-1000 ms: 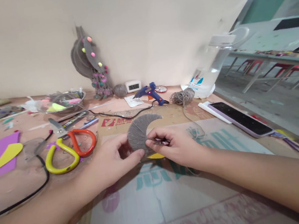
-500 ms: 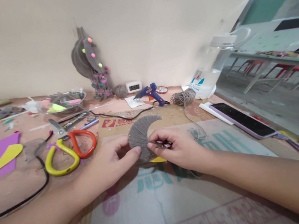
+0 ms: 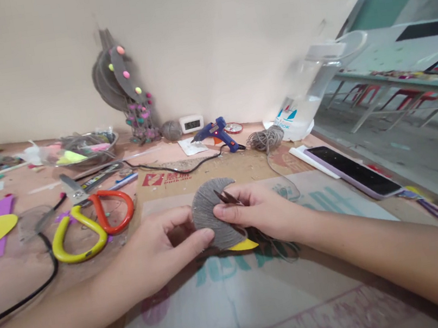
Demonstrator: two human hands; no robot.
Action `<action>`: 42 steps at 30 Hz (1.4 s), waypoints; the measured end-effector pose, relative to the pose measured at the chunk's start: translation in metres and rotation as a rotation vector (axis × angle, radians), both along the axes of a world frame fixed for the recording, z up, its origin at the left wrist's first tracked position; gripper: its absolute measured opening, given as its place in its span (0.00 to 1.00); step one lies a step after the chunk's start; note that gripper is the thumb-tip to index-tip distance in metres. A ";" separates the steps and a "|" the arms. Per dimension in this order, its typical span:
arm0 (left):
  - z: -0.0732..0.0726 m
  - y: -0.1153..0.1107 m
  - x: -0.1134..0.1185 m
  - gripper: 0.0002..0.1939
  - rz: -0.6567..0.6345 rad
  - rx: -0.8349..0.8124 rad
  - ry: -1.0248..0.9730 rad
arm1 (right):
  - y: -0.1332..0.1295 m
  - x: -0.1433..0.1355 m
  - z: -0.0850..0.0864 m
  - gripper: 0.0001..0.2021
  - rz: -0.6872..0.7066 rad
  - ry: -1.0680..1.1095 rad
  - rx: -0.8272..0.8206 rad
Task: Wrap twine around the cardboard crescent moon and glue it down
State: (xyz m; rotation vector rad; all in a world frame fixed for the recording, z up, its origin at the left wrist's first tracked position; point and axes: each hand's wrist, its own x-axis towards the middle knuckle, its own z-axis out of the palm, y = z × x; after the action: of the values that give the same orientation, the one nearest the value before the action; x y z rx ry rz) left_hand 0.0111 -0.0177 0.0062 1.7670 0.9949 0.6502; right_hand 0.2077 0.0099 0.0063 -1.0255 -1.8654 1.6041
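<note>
On the cluttered pinkish desk (image 3: 32, 263), over the printed cardboard sheet (image 3: 240, 303) near its front edge, the grey twine-wrapped crescent-shaped piece (image 3: 209, 215) stands between both hands, its curved back toward the left and its horns toward the right. The left hand (image 3: 155, 250) pinches its lower left edge between thumb and fingers, while the right hand (image 3: 261, 212) closes on its inner curve, a small dark pointed tool (image 3: 224, 197) under the thumb. Both hands touch the crescent; its long axis runs roughly upright, tilted slightly.

Both forearms are bare, with no sleeves, rings or watch showing.
</note>
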 end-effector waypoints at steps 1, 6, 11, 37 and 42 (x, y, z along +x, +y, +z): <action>0.000 0.000 0.000 0.12 -0.003 0.002 -0.004 | 0.001 0.001 -0.001 0.16 0.007 0.008 -0.018; 0.000 0.001 0.001 0.11 0.000 0.001 -0.021 | 0.003 0.002 -0.003 0.16 0.018 0.019 -0.041; 0.000 0.002 0.004 0.09 0.079 -0.023 -0.032 | -0.003 -0.001 0.001 0.12 -0.016 0.044 0.129; -0.001 0.006 0.002 0.08 0.230 0.044 -0.051 | -0.006 0.011 0.006 0.09 -0.086 -0.593 1.367; -0.001 0.006 0.002 0.08 0.204 0.027 -0.067 | -0.006 0.011 0.005 0.09 -0.086 -0.591 1.364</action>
State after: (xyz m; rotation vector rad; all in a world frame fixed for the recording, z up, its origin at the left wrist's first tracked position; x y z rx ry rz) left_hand 0.0127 -0.0116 0.0049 1.6688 1.1341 0.8485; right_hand 0.2185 0.0035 0.0117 -0.8522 -2.4891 -0.2783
